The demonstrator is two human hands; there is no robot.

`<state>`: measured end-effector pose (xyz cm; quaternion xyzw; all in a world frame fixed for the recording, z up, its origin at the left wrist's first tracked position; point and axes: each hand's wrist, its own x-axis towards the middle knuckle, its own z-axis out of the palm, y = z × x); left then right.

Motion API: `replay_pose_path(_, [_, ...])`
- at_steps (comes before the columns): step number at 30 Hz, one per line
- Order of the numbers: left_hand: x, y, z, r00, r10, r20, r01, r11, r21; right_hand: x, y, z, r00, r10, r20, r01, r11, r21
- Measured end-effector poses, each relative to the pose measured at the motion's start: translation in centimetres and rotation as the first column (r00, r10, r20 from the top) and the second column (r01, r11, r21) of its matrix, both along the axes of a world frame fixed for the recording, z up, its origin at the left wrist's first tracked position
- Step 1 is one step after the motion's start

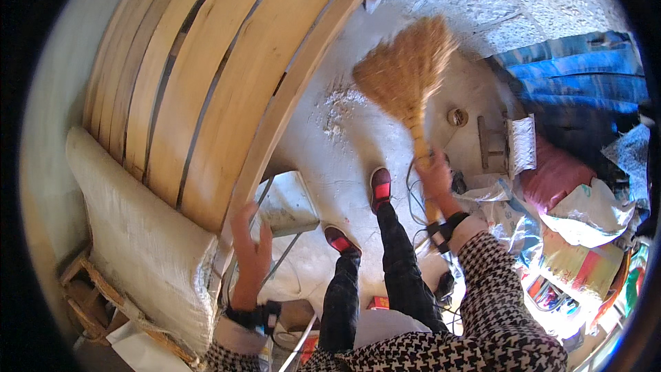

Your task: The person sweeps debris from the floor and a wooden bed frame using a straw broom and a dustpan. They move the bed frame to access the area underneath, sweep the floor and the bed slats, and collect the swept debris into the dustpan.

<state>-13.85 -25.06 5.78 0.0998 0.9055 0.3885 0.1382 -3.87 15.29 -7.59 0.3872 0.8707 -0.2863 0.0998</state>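
A straw broom (pixel 406 62) is raised at the upper middle, its bristle head slightly blurred and its handle pointing down toward me. My right hand (pixel 435 176) is wrapped round that handle. On the left, my left hand (pixel 252 251) has its fingers apart and holds nothing that I can see. It is beside the wooden slatted frame (pixel 237 96), near the frame's lower corner. A pale squarish tray-like thing (pixel 292 203) with thin metal bars is just right of this hand. Below and left of the bristles, whitish debris (pixel 339 111) lies on the concrete floor (pixel 303 131).
A rolled pale mat (pixel 138 213) covers the frame's near end. At right are a blue sheet (pixel 571 72), a reddish sack (pixel 558 172), white bags (pixel 589 213) and a small wooden piece (pixel 484 141). A round object (pixel 457 117) and dark cables (pixel 412 200) lie on the floor.
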Motion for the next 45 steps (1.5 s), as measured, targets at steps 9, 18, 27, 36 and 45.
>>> replay_pose_path(9, [13.5, -6.8, 4.8, 0.906, 0.332, 0.264, -0.264, 0.928, -0.261, -1.9, 18.0, -1.7, 0.878, -0.039, 0.477, -0.054, 0.982, 0.179])
replay_pose_path(18, [14.9, -12.6, 0.4, 0.791, 0.582, 0.189, -0.472, 0.777, -0.417, -6.4, 20.7, -7.3, 0.839, 0.044, 0.542, -0.079, 0.996, 0.041])
replay_pose_path(27, [17.1, -13.4, 0.7, 0.779, 0.554, 0.294, -0.458, 0.823, -0.335, -6.9, 9.5, -10.9, 0.913, 0.13, 0.388, -0.134, 0.991, -0.017])
replay_pose_path(36, [19.2, -15.4, 4.7, 0.757, 0.625, 0.192, -0.527, 0.757, -0.387, -0.5, 3.6, -4.5, 0.942, 0.136, 0.308, -0.068, 0.973, -0.222])
replay_pose_path(45, [18.9, -16.0, 4.6, 0.788, 0.616, 0.022, -0.537, 0.703, -0.466, -11.2, 11.1, -10.6, 0.954, 0.259, 0.15, -0.24, 0.961, -0.135])
